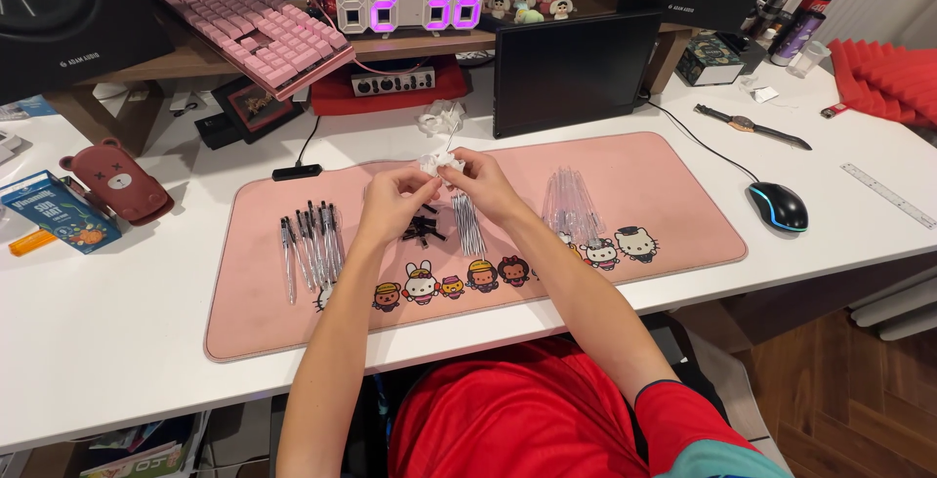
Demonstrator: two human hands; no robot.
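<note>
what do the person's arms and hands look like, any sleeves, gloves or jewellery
Both the left hand and the right hand are bare: no gloves, and no rings, watch or bracelet show. The forearms are uncovered to above the elbow. On the right arm a short red sleeve with a dark hem and a teal panel shows, matching the red shirt.
</note>
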